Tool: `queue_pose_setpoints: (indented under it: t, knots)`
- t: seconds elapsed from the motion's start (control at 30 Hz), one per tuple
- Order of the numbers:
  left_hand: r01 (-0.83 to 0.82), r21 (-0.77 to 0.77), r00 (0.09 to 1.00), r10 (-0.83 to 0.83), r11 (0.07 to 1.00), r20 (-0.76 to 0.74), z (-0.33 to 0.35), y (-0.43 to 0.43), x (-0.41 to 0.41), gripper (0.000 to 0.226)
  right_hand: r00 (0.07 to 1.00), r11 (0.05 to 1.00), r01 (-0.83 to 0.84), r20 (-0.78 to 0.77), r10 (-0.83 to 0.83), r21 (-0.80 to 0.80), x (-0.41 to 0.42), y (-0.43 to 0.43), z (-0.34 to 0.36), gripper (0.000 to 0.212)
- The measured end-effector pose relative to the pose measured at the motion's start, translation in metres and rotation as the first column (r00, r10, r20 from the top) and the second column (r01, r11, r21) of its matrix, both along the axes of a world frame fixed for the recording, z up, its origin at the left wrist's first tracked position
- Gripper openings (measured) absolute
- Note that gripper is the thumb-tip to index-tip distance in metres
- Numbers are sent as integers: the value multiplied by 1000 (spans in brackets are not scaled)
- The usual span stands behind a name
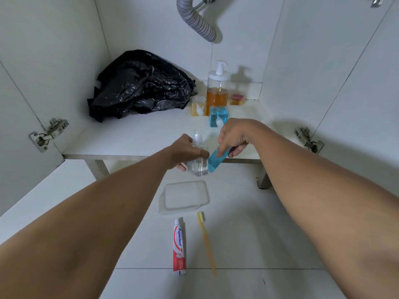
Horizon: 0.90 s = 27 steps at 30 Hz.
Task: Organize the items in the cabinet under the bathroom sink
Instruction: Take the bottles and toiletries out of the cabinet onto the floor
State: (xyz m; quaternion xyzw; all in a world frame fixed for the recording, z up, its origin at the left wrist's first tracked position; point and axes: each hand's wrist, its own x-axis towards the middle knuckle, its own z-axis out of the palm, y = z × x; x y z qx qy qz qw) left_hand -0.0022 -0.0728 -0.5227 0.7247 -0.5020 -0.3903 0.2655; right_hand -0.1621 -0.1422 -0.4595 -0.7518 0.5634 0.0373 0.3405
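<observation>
- Two small bottles are in my hands, both held in front of the cabinet shelf [140, 134] at its front edge.
- My left hand [185, 152] has its fingers curled round a clear bottle [197, 167] with a pump top, holding it roughly upright.
- My right hand [233, 137] pinches a small blue bottle [213, 162] between thumb and fingers; it hangs tilted, its lower end just beside the clear bottle.
- Further back on the shelf stands a blue pump bottle [218, 115], and just behind it a tall pump bottle [217, 91] about half full of amber liquid.
- A small amber bottle [197, 107] sits to the left of those two, and a pink and yellow sponge [237, 99] lies to the right of the tall one, near the back wall.
- A crumpled black plastic bag [140, 87] fills the back left corner of the shelf.
- A grey drain hose [196, 18] comes down from above.
- On the floor below my hands lies a clear plastic tray [185, 197].
- Nearer to me, a toothpaste tube [179, 244] and a yellow toothbrush [206, 236] lie side by side, apart from each other.
</observation>
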Motion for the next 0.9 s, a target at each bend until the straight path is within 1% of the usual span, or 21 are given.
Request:
queue_pose_setpoints:
  t: [0.07,0.13,0.2,0.27,0.37,0.43,0.57,0.63,0.7,0.77,0.83,0.9]
  knots:
    - [80,45,995,-83,996,60,-8,12,-7,52,998,997,-1,-57,6,80,-2,4,-9,50]
    - [134,91,984,-143,987,103,-20,20,-16,50,991,987,-5,-132,26,158,-5,8,-23,51]
    - [178,113,975,-191,977,110,-38,24,-27,55,981,973,-4,-190,48,229,-8,11,-41,50]
    - [195,124,972,-208,973,105,-58,25,-38,66,973,955,1,-219,67,295,-14,14,-60,48]
    - [191,85,967,-203,978,152,-89,23,-51,77,971,941,23,-230,59,338,-25,17,-91,46]
    - [184,48,962,-190,982,194,-108,20,-58,79,975,954,40,-219,28,298,-35,17,-112,45]
    - [203,55,942,-211,978,261,-136,10,-71,87,971,984,35,-239,9,177,-52,10,-150,42]
    - [197,50,947,-203,979,247,-144,4,-79,87,969,990,44,-246,-11,133,-59,6,-163,37]
    - [200,34,952,-203,979,227,-152,-2,-87,85,969,997,28,-249,-7,79,-66,4,-171,32]
    - [221,19,946,-220,975,238,-160,-7,-94,83,965,1000,0,-261,2,8,-74,-1,-176,29]
    - [247,16,934,-242,969,261,-166,-11,-99,82,960,998,0,-281,-16,-58,-80,-8,-179,32]
    - [271,20,922,-265,962,282,-172,-14,-103,75,961,993,34,-269,-63,-111,-86,-16,-180,35]
